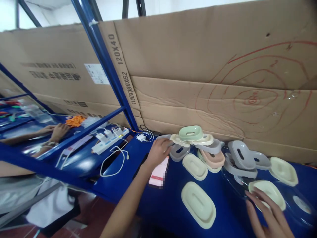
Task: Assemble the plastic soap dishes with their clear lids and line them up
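Observation:
My left hand reaches to the left end of a pile of oval plastic parts that look like soap dishes. Its fingers are stretched out beside a grey slotted dish; whether they touch it I cannot tell. On top of the pile lies a green slotted dish, with a peach one lower down. Two cream oval trays, one nearer and one farther, lie flat. My right hand, fingers apart, is over the near edge of another cream tray.
Beside my left forearm lies a phone with a lit screen. A white power strip with cables is farther left. Grey slotted dishes are heaped at right. Beyond the blue frame, another person's hands are near orange pieces. Cardboard stands behind.

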`<state>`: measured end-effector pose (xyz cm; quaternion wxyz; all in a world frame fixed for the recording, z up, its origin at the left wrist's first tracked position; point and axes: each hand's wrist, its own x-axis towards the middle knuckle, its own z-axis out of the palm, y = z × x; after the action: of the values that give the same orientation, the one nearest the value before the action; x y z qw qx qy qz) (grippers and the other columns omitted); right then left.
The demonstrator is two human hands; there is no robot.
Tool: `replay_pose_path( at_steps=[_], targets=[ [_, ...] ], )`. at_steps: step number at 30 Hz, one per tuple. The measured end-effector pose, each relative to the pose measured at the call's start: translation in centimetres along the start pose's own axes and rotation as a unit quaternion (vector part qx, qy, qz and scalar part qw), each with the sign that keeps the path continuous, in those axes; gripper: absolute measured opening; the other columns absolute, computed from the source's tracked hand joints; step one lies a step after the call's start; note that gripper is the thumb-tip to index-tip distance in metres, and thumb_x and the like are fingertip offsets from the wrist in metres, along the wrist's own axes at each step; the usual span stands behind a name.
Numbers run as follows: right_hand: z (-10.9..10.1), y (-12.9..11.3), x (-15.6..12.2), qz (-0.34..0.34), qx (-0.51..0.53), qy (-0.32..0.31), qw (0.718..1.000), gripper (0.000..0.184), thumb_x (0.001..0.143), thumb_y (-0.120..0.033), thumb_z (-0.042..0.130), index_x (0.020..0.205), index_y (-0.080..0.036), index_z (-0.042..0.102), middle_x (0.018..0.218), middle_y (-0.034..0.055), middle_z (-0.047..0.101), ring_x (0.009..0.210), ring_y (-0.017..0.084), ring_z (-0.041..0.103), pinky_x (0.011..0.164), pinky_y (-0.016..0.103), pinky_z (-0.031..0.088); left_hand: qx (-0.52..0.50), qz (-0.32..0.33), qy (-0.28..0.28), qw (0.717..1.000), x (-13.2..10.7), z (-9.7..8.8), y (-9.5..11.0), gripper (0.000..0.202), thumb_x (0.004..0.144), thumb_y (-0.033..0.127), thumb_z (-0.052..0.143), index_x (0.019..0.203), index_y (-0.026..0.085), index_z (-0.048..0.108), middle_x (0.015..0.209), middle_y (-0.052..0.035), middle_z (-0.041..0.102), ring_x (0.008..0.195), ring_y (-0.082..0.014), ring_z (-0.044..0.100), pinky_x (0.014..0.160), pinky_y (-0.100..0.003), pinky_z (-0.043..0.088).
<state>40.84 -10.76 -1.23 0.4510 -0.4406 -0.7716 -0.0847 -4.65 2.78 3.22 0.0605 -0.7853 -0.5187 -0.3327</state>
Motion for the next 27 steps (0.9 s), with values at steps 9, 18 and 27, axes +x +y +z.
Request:
replay_pose_path(
  at_steps=[9,18,27],
  targets=[
    [7.3,1.6,5.9,-0.089,0.061,-0.067,0.992,0.028,0.103,-0.013,0.061,0.126,-0.024,0.074,0.118,0.0084,0.079,0.104,0.023,0.077,0.091,0.037,0.063,0.011,-0.082,0.04,0.996,-1.5,3.4,-4.1,0.024,0.102,0.023,0.06,0.121,0.021,0.074,0.118,-0.0121,0.075,0.114,-0.0282,0.073,0.1,-0.045,0.06],
    [6.9,1.5,5.0,-0.03,0.12,-0.103,0.987,0.028,0.103,-0.013,0.061,0.126,-0.025,0.073,0.107,0.0065,0.08,0.093,0.02,0.078,0.084,0.032,0.064,0.013,-0.064,0.009,0.998,-1.5,3.4,-3.4,0.03,0.102,0.022,0.061,0.131,0.023,0.07,0.132,-0.0139,0.072,0.127,-0.0311,0.068,0.107,-0.051,0.056],
    [6.5,0.6,5.5,-0.032,0.143,-0.117,0.982,0.033,0.102,-0.008,0.061,0.128,-0.025,0.072,0.101,0.0038,0.08,0.086,0.018,0.075,0.079,0.032,0.061,0.023,0.011,-0.128,0.991,-1.6,4.1,4.2,0.038,0.098,0.031,0.074,0.135,0.026,0.07,0.133,-0.0115,0.074,0.123,-0.034,0.07,0.108,-0.053,0.054]
  ],
)
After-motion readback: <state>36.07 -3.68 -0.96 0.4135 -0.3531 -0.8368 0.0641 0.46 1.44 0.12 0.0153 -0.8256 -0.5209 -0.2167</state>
